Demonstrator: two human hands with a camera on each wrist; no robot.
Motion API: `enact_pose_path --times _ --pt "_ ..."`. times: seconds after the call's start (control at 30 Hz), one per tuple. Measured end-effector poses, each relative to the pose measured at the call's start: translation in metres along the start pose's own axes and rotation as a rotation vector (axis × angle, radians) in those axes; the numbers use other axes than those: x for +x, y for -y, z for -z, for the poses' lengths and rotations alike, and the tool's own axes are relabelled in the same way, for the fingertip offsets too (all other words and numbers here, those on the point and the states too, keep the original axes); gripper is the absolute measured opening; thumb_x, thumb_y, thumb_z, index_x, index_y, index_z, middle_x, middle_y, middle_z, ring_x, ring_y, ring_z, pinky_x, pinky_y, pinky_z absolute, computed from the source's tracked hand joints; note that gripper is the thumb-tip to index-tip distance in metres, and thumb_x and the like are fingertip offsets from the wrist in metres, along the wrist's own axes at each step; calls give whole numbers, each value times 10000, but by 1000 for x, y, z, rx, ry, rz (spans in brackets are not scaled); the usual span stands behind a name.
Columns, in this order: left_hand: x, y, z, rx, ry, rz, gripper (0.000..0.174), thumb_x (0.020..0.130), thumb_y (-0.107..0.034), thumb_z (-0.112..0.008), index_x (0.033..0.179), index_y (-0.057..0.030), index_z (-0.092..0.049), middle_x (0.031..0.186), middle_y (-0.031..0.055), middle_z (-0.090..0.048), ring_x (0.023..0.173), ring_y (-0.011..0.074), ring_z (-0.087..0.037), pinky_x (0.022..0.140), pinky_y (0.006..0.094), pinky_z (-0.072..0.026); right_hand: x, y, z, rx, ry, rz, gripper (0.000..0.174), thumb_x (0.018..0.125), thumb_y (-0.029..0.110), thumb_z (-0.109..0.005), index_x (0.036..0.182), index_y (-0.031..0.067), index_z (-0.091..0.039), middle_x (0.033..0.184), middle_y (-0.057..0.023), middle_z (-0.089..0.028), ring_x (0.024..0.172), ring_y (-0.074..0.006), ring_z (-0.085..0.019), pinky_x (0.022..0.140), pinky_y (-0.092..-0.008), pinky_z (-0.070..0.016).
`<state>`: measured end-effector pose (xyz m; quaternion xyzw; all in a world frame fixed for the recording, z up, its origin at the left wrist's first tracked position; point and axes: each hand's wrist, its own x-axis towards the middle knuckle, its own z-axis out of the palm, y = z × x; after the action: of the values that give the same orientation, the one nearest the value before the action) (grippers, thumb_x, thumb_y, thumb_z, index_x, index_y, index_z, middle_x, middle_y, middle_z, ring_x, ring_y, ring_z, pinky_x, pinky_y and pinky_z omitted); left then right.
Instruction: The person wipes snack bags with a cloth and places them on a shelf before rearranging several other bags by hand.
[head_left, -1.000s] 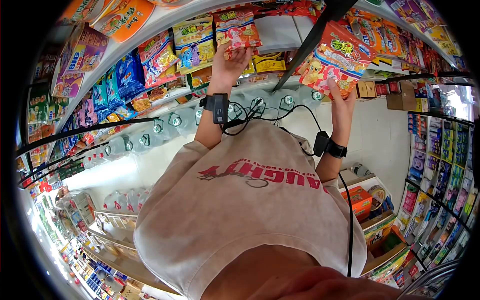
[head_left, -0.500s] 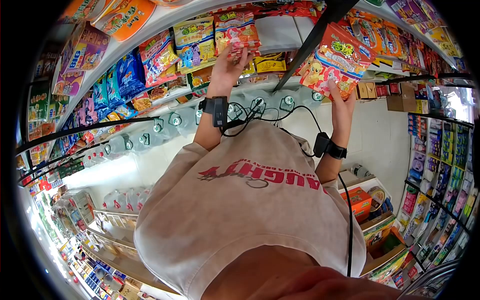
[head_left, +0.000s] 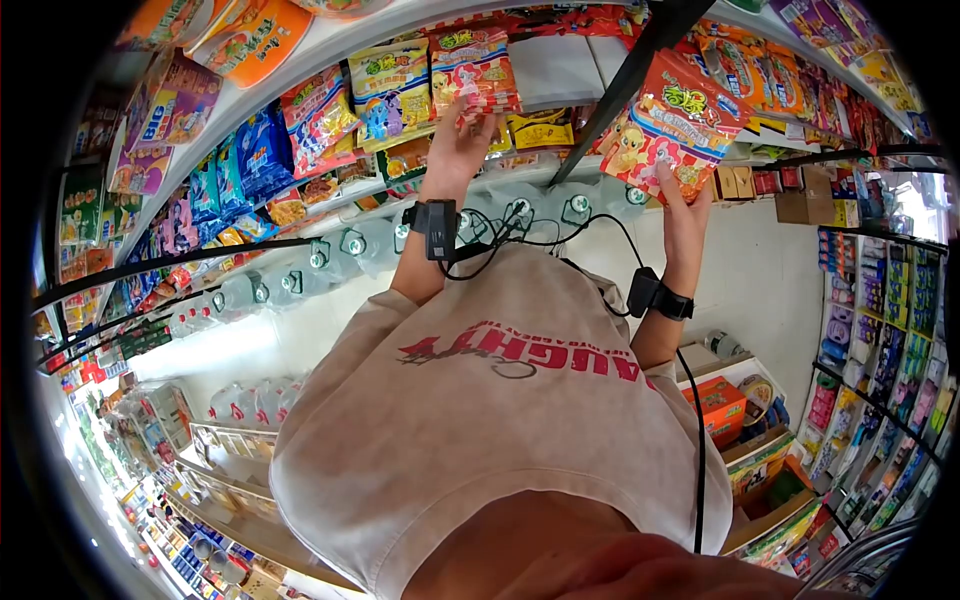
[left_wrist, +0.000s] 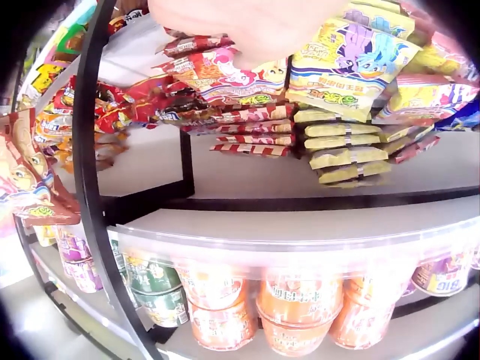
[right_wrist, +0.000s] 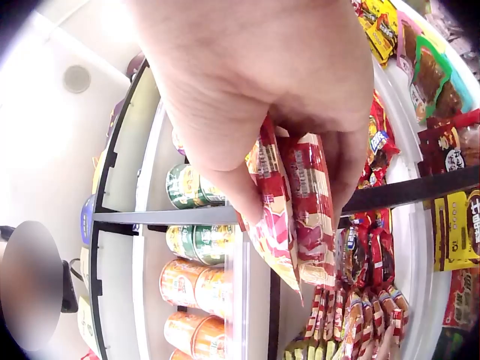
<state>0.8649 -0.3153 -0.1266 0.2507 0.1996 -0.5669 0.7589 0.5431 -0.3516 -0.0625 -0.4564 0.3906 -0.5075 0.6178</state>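
My right hand (head_left: 686, 215) pinches red snack packets (head_left: 680, 120) by their lower edge; in the right wrist view, two packets (right_wrist: 311, 210) are between its thumb and fingers. They carry cartoon ponies and stand to the right of a black shelf post. My left hand (head_left: 460, 155) is raised to the shelf, loosely bent fingers touching the bottom of a matching red packet (head_left: 472, 65) on a stack. In the left wrist view, this hand (left_wrist: 247, 26) covers part of the stack, whose red packets (left_wrist: 255, 135) lie in layers. Yellow packets (head_left: 390, 90) sit beside it.
The black shelf post (head_left: 625, 85) stands between my hands. Orange noodle bowls (left_wrist: 300, 300) line the neighbouring shelf. Large clear bottles (head_left: 350, 245) stand in a row below the snacks. A black cable (head_left: 610, 235) runs between the wrist devices, and cartons (head_left: 715, 405) are behind on the right.
My left hand has drawn slightly down, and the front red packet on the stack has settled more squarely in its place. The right hand and its packets have barely moved.
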Motion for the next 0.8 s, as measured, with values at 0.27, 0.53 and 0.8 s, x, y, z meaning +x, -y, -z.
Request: enact_pose_path --times 0.27,0.53,0.8 --pt "-9 -5 -8 24 131 126 660 884 -176 -725 1368 44 -334 1365 239 -375 1322 415 -412 1122 527 -398 -1 0 1 5 -12 -10 437 917 61 -715 1303 -7 -521 1247 -100 -626 1091 -159 -625 975 -333 -497" --pt "4 -22 -20 -38 149 189 692 891 -174 -675 1413 62 -288 1398 245 -361 1367 412 -346 1185 530 -312 -5 3 -2 16 -25 14 419 892 120 -762 1245 1 -570 1165 -76 -668 1011 -124 -642 911 -289 -506" --pt "2 -6 -5 -5 121 161 717 886 -170 -684 1405 104 -273 1433 263 -344 1368 403 -375 1173 494 -347 -8 1 0 19 -47 31 420 892 123 -766 1243 -1 -573 1172 -81 -669 1016 -129 -644 914 -291 -506"
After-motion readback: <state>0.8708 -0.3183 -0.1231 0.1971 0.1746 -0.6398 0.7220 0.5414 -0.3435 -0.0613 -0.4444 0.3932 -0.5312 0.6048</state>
